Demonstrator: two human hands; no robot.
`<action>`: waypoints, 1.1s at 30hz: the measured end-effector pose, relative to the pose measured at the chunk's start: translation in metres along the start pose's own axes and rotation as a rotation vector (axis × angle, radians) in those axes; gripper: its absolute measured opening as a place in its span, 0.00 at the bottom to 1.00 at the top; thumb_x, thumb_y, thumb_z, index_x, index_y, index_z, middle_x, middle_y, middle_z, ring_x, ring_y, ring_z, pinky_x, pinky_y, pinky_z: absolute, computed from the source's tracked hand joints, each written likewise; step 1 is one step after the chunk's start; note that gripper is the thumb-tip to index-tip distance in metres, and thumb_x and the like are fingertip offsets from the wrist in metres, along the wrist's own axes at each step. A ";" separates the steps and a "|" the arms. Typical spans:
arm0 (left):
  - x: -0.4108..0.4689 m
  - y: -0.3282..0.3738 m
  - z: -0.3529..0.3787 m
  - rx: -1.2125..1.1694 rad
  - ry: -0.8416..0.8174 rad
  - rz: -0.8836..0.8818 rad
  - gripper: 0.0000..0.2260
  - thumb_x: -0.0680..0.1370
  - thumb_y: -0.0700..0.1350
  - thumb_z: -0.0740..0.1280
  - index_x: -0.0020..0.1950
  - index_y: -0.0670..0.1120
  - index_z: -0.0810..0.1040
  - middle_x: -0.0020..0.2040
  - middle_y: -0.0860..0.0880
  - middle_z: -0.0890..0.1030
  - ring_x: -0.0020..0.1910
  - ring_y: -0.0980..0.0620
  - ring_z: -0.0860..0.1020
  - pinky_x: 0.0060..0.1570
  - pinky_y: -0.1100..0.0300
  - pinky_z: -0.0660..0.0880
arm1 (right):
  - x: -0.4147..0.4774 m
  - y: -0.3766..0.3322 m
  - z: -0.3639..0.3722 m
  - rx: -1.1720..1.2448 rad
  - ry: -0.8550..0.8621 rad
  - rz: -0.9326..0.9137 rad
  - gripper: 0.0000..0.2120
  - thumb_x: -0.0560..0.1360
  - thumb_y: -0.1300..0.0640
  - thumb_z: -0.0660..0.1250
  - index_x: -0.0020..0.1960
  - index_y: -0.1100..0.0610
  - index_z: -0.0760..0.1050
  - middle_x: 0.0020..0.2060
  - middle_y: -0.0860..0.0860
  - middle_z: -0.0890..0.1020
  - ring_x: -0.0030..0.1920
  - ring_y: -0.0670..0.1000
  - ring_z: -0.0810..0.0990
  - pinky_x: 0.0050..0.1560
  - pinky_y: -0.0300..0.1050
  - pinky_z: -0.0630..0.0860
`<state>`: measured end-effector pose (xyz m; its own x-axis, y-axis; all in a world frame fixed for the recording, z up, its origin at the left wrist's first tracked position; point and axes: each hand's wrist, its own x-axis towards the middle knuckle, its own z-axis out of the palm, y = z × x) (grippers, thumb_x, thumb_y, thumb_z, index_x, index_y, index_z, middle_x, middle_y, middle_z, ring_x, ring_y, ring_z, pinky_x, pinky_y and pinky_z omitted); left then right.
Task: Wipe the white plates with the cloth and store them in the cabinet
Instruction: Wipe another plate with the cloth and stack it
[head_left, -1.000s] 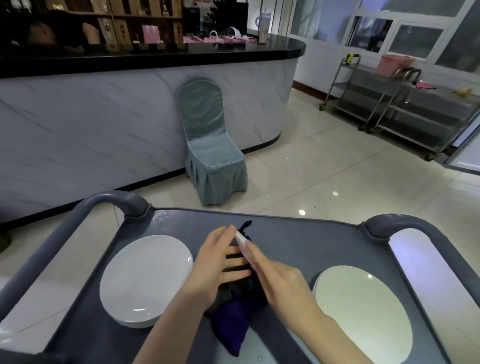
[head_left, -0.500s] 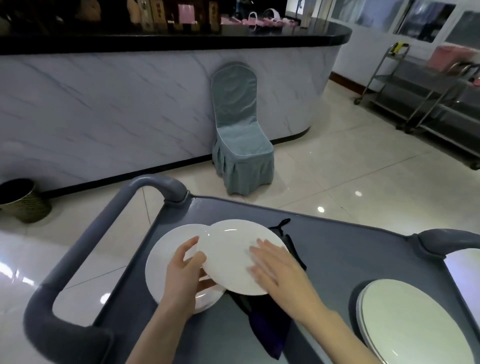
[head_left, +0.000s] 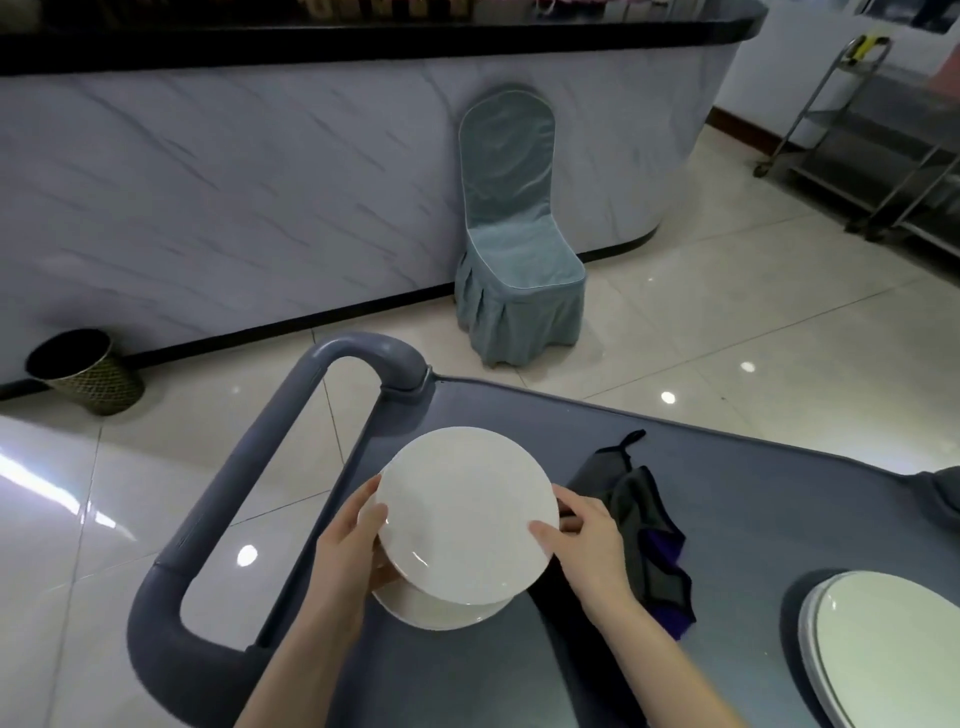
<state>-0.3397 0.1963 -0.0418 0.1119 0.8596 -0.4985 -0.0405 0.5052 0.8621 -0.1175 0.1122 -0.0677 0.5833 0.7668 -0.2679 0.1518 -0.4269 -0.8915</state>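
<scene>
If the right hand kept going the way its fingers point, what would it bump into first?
The top plate that the right hand grips; beyond it, probably the left hand.

We count round white plates in two groups. On the left there are two: one top white plate (head_left: 465, 512) and one lower white plate (head_left: 436, 613) under it; we cannot tell whether more lie beneath. On the right is one stack of white plates (head_left: 893, 644), cut off at the edge of view, where we make out at least two rims.

- Hands: two, the left hand (head_left: 348, 551) and the right hand (head_left: 587, 545).
- Dark grey and purple cloth (head_left: 639, 519): one.
- Grey plastic cart (head_left: 753, 509): one.
- Cart handles: one looped grey handle (head_left: 249, 467) in full, and part of a second grey handle (head_left: 940, 486).
- Blue-grey fabric-covered chair (head_left: 514, 249): one.
- Woven metal bin (head_left: 85, 371): one.
- Steel wheeled trolley (head_left: 883, 130): at least one.
</scene>
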 end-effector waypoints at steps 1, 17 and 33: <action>0.002 -0.001 -0.003 0.008 0.003 0.010 0.14 0.81 0.44 0.64 0.60 0.61 0.79 0.59 0.53 0.81 0.59 0.45 0.78 0.45 0.51 0.80 | -0.001 0.000 0.004 0.014 0.009 0.005 0.20 0.71 0.64 0.73 0.59 0.46 0.80 0.54 0.47 0.75 0.48 0.49 0.80 0.46 0.36 0.74; 0.005 -0.016 -0.021 0.375 0.185 0.303 0.16 0.77 0.36 0.67 0.59 0.55 0.79 0.53 0.52 0.81 0.50 0.58 0.78 0.45 0.68 0.71 | -0.012 0.008 0.024 0.034 0.049 -0.067 0.23 0.71 0.68 0.73 0.59 0.45 0.79 0.50 0.48 0.75 0.39 0.46 0.75 0.44 0.31 0.75; 0.008 -0.049 -0.016 1.217 0.370 0.708 0.20 0.71 0.31 0.72 0.62 0.34 0.77 0.50 0.40 0.81 0.49 0.39 0.75 0.42 0.45 0.79 | -0.011 0.016 0.021 -0.239 -0.028 -0.189 0.29 0.75 0.60 0.71 0.74 0.55 0.69 0.50 0.45 0.70 0.46 0.41 0.74 0.50 0.27 0.70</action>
<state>-0.3528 0.1798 -0.0898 0.1615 0.9614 0.2229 0.8932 -0.2385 0.3811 -0.1380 0.1075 -0.0863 0.5052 0.8549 -0.1181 0.4412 -0.3734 -0.8160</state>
